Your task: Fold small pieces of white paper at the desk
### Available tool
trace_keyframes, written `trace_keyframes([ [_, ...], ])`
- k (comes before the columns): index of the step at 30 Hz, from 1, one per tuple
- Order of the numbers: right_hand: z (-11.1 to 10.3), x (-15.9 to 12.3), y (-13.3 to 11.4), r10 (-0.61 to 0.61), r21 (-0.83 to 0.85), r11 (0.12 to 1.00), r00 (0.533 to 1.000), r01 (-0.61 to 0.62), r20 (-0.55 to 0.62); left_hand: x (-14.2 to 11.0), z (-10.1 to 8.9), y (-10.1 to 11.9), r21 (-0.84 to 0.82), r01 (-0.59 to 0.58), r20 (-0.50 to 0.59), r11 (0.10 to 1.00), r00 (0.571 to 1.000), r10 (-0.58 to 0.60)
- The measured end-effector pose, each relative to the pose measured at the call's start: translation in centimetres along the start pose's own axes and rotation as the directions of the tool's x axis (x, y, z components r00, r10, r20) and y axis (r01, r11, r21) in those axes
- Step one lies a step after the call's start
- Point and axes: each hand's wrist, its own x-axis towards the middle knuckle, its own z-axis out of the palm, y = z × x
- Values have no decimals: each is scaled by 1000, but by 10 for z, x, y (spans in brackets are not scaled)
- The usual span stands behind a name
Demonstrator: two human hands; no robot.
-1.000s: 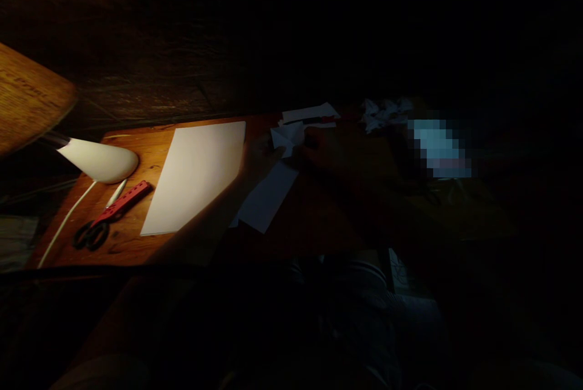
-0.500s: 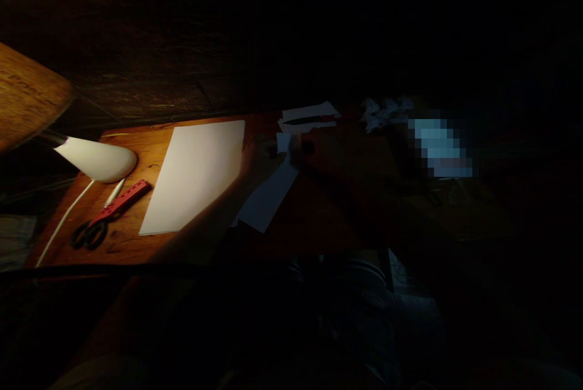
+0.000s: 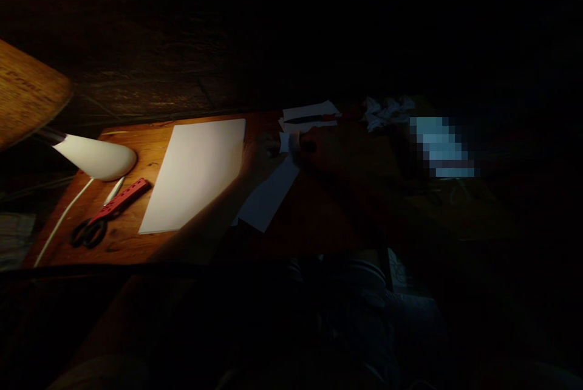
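The small white paper (image 3: 284, 142) is between your two hands, above the wooden table (image 3: 130, 244). Your left hand (image 3: 263, 150) has its fingers curled in and pinching the paper's left side. Your right hand (image 3: 316, 146) has its fingers bent together on the right side; it is too dark to tell where each fingertip presses.

Just on the near side of your fingers, a paper strip (image 3: 271, 198) slants down toward your body. Just beyond your fingertips lie some loose papers (image 3: 310, 110), with a dark, narrow blade-like tool (image 3: 303, 119) with a red part across them. Farther to the right of your right fingers is a cluster of crumpled-looking white paper pieces (image 3: 387, 113), and past that a blurred-out bright patch (image 3: 441, 147).

To the left of your left fingers lies a large white sheet (image 3: 194, 174), with your left forearm across its near right part. Well apart from your fingers, farther left, are the red and black scissors (image 3: 109, 211), a white pen-like object (image 3: 113, 191) beside them, and the white lamp (image 3: 98, 158) with its pale cord (image 3: 64, 220).
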Motion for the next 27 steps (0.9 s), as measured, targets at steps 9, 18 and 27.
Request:
trace_keyframes([
  [9, 2, 4, 5, 50, 26, 998, 998, -50, 31, -1, -4, 4, -53, 0, 37, 999, 999, 2],
  [18, 6, 3, 5, 35, 25, 999, 999, -35, -19, 0, -1, 0, -28, -19, 40, 999, 999, 20],
  [27, 4, 2, 2, 36, 11, 999, 999, -36, -19, -2, -2, 4, -40, -43, 35, 998, 998, 44],
])
